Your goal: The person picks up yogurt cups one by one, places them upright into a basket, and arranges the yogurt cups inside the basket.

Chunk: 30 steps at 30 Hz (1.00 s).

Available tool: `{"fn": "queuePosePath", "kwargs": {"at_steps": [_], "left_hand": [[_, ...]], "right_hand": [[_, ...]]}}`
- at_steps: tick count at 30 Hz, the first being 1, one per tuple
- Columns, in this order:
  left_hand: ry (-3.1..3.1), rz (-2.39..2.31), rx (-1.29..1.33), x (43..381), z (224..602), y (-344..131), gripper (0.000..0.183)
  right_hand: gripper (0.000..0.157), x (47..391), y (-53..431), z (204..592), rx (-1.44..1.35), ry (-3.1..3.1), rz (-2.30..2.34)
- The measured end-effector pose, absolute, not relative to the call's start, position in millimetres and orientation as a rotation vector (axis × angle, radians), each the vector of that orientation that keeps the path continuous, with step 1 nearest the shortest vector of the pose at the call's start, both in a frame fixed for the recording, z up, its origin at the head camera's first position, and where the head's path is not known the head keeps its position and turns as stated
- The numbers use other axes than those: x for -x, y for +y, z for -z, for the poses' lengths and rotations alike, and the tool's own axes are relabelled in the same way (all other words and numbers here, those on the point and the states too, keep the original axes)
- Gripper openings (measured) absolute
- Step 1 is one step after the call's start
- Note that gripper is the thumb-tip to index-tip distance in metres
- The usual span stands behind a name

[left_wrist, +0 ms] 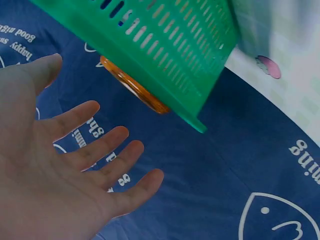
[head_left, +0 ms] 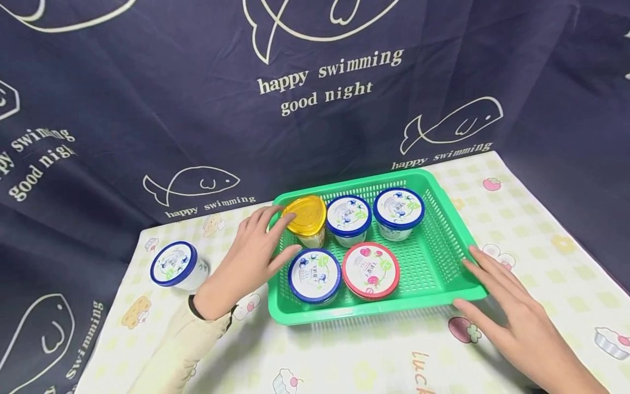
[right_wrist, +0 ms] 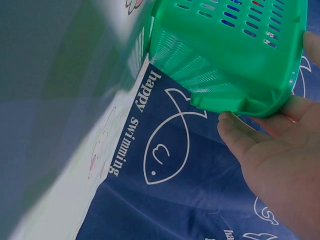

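A green slotted basket holds a cup with a yellow lid, a red-rimmed cup and three blue-rimmed cups, their lids printed with fruit. My left hand reaches over the basket's left side, fingertips overlapping the yellow lid's edge in the head view. Its fingers are spread and loosely bent in the left wrist view, with nothing in the palm. At the basket's front right corner is my right hand, its extended fingers along the right rim and thumb at the front rim.
Another blue-rimmed cup stands tilted-looking on the table, left of the basket and beside my left wrist. A patterned cloth covers the table. Behind it hangs a dark blue curtain with fish outlines and lettering.
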<state>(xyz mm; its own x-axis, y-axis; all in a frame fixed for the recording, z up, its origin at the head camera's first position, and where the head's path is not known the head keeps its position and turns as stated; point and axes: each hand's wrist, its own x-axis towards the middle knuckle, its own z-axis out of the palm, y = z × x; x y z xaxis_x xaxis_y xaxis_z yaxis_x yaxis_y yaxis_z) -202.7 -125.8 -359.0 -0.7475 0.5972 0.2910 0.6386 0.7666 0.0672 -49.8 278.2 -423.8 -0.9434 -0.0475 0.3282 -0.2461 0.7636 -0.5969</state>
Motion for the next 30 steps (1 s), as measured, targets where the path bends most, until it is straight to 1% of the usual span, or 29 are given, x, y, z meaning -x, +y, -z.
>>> {"fn": "queuePosePath", "kwargs": {"at_steps": [9, 22, 30], "left_hand": [[-2.675, 0.223, 0.826, 200, 370, -146, 0.063], [-2.579, 0.309, 0.633, 188, 390, -191, 0.050], [-2.577, 0.295, 0.536, 180, 405, -222, 0.046]], "right_hand": [[0.076, 50, 279, 424, -0.239, -2.659, -0.950], [0.076, 49, 280, 425, -0.216, -2.681, -0.980], [0.077, 50, 280, 425, -0.198, -2.692, -0.995]]}}
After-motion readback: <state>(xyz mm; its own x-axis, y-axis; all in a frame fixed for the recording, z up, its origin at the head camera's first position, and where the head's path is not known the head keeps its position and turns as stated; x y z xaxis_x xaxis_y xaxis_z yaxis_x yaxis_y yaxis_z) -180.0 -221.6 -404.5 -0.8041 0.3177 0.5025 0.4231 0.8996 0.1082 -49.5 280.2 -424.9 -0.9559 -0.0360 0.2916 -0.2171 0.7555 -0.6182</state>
